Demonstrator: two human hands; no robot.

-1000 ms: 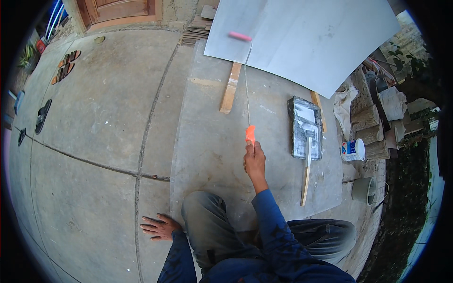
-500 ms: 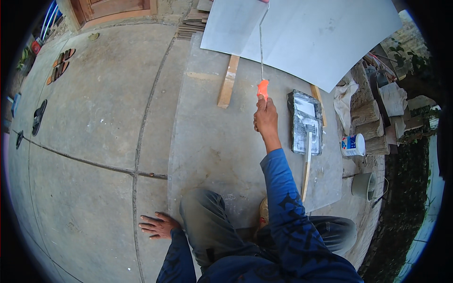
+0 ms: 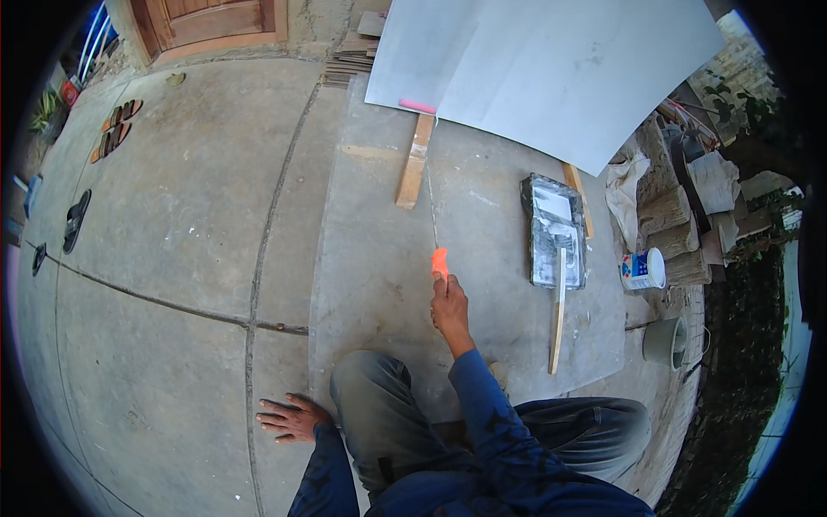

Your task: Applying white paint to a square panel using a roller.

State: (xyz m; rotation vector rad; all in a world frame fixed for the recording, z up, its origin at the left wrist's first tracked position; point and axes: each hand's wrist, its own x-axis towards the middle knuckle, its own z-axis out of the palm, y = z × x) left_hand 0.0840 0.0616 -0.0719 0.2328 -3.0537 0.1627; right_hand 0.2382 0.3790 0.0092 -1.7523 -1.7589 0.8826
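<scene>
My right hand is closed on the orange handle of a long-framed paint roller. Its pink sleeve lies at the lower edge of a large pale board, beside the top of a wooden batten. My left hand rests open, fingers spread, on the concrete floor left of my knee. To the right of the roller, a paint tray with white paint has a stick lying into it. A second batten shows behind the tray.
A paint bucket, a grey pail, a pale cloth and logs line the right side. Stacked tiles are beside the board. Sandals lie at the left, near a wooden door at the back.
The roller sleeve went up the board half a second ago and is now down at its lower edge, further left. My right hand has come back toward me. My left hand stays put.
</scene>
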